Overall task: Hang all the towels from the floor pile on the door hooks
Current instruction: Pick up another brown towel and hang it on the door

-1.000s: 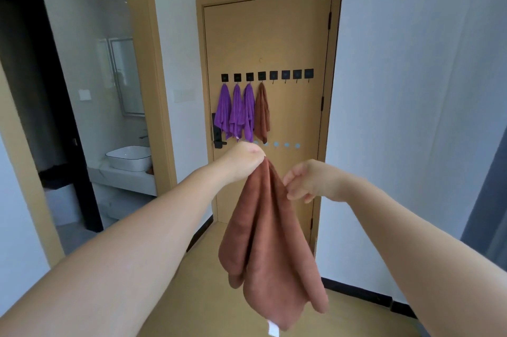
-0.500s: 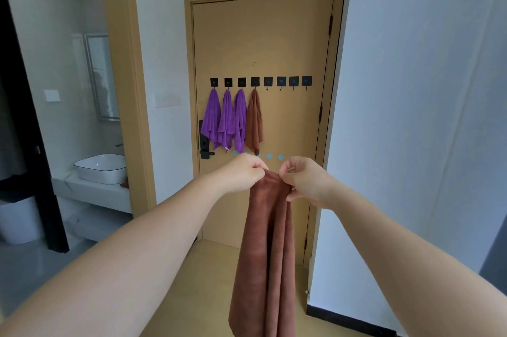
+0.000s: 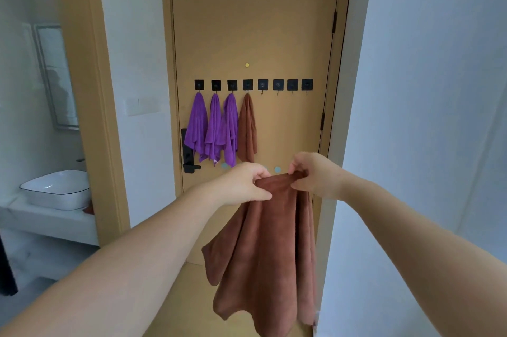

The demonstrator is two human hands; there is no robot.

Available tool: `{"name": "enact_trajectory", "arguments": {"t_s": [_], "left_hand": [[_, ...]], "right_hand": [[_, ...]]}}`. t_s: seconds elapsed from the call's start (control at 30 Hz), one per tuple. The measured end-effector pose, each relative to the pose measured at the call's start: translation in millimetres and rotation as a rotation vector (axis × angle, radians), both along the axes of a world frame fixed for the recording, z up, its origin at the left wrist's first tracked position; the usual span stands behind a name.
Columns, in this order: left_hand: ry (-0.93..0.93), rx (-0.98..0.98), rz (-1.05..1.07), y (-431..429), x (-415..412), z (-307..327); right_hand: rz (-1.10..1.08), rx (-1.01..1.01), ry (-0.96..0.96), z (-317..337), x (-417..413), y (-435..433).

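A brown towel (image 3: 269,249) hangs in front of me, held by its top edge. My left hand (image 3: 244,186) grips the left end of that edge and my right hand (image 3: 312,172) pinches the right end. Ahead stands a tan door (image 3: 252,35) with a row of black hooks (image 3: 253,85). Three purple towels (image 3: 212,128) hang on the leftmost hooks, and another brown towel (image 3: 247,128) on the one beside them. The hooks to the right (image 3: 285,85) are bare. The floor pile is out of view.
A black door handle and lock (image 3: 188,153) sits at the door's left edge. A white wall (image 3: 428,117) juts out close on the right. To the left, a bathroom opening shows a white basin (image 3: 56,188) and a mirror (image 3: 57,76).
I have come closer to the door. My right hand took hold of the towel's top edge, and the two hands have since spread it apart, so the towel hangs wider.
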State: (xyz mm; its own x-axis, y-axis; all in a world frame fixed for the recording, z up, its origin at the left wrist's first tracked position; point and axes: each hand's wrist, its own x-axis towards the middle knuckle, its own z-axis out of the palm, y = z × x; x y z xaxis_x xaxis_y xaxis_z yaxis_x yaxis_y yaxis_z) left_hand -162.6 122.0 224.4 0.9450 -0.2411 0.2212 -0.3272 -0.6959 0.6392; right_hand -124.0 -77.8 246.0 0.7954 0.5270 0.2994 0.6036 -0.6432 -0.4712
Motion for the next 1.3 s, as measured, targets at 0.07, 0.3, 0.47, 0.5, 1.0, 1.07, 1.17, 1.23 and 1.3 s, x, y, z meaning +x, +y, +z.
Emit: {"name": "enact_trajectory", "arguments": {"t_s": [0.07,0.3,0.47,0.5,1.0,1.07,1.17,1.23,1.3], "left_hand": [[-0.073,0.061,0.051,10,23,-2],[-0.256,0.068,0.165,31,107,6],[-0.28,0.104,0.197,38,167,11],[-0.275,0.104,0.21,40,179,12],[-0.29,0.108,0.254,43,347,26],[-0.304,0.107,0.253,46,370,26],[-0.31,0.117,0.252,57,407,25],[-0.309,0.121,0.251,67,433,25],[-0.311,0.119,0.237,79,460,25]], "right_hand": [[-0.018,-0.026,-0.051,-1,21,9],[-0.026,-0.081,-0.078,-5,108,35],[0.03,-0.043,-0.051,-7,182,45],[0.042,-0.033,-0.055,-5,196,47],[0.034,0.041,-0.064,9,368,47],[0.003,0.025,-0.017,8,389,51],[-0.036,0.016,0.05,4,421,58],[-0.059,0.028,0.057,1,442,65],[-0.089,0.049,0.022,-1,461,76]]}}
